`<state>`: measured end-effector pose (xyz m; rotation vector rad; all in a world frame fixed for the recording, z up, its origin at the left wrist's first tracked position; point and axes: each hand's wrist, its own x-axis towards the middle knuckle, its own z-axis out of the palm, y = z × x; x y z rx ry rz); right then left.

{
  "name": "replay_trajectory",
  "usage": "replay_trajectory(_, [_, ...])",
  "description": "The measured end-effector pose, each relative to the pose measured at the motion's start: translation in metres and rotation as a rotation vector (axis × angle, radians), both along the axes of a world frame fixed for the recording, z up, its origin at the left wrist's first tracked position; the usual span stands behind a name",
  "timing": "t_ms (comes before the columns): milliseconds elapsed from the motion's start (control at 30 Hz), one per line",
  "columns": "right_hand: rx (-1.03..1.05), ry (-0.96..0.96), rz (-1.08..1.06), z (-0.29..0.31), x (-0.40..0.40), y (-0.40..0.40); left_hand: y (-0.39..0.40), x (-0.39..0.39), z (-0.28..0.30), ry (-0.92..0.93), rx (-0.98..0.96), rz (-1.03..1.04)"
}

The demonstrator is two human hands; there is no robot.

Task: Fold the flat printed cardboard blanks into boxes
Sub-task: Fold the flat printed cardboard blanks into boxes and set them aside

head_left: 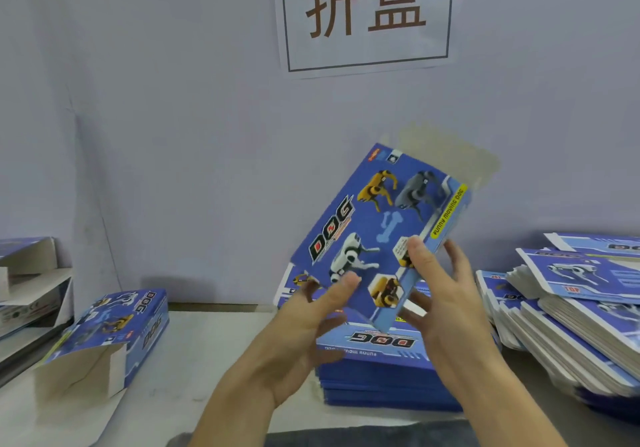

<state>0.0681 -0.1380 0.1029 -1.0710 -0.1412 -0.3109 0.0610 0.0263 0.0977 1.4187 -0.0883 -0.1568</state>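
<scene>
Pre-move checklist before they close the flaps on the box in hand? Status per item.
1. Box in hand opened into a sleeve: ok, a side panel shows along its right edge.
2. Left hand grip: ok, thumb on the printed face, fingers behind.
3. Right hand grip: ok, thumb pinches the right edge.
4. Top flap free to fold: ok, it stands open, though blurred.
5. Bottom end closed: cannot tell, the hands hide it.
6. Supply of flat blanks: ok, a stack lies on the table under the hands.
</scene>
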Motion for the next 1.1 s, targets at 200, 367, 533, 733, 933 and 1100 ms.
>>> replay_trajectory(200, [-0.235,0.03,0.116,-0.007,0.005,-0.012,0.024,0.01,0.004,-0.165,0.154,0.322])
replay_trajectory(367, [-0.506,0.055,0.465,-0.014,0.004,-0.018,0.026,0.01,0.002,-0.365,-0.067,0.288])
replay_trajectory(533, [-0.512,0.029,0.396,-0.021,0.01,-0.021,0.013,0.008,0.001,-0.366,-0.1,0.239])
replay_trajectory(733, [-0.358,-0.112,0.153,-0.02,0.012,-0.012,-0.011,0.01,-0.008,-0.366,-0.133,0.142])
replay_trajectory(933, [-0.409,-0.236,0.138,-0.024,0.012,-0.01,-0.015,0.009,-0.011,-0.49,-0.103,0.228])
replay_trajectory(1100, [-0.423,-0.243,0.155,-0.024,0.012,-0.015,-0.009,0.008,-0.009,-0.484,-0.165,0.178])
